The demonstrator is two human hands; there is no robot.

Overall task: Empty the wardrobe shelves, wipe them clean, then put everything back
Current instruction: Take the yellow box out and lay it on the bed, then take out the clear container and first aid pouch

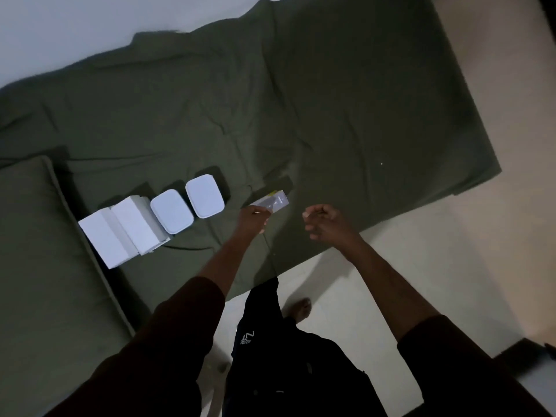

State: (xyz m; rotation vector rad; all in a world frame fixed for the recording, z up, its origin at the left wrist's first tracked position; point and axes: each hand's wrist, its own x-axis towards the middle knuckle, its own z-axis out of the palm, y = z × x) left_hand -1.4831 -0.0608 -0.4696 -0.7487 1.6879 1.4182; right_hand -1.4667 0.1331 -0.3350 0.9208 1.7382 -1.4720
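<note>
Legs in dark trousers (288, 365) filled the bottom centre of the frame, with one bare foot (301, 308) on the pale floor (421, 266). Both forearms reached up from the lower edge, sleeves dark brown.

Left hand (252, 218), just left of centre, pinched the near end of a small flat clear packet (272, 201); its grip was closed on that packet, thumb and fingers at the lower left corner. The packet lay low over the green sheet; whether it touched the sheet could not be told. Its contents were too blurred to identify.

Right hand (323, 221), right of centre and well apart from the packet, held nothing; its grip was loosely curled, fingers bent inward, over the near edge of the mattress (361, 115).

Left of the packet, on the same green sheet, stood a row of white items: two rounded white containers (188, 207) side by side, touching or nearly so, then a cluster of white rectangular boxes (120, 230) at the left end, just beside the nearer container.

A green pillow (39, 251) occupied the lower left, its edge beside the boxes.

The mattress ran to the upper right, its sheet creased, with a pale wall (75, 25) across the upper left.
</note>
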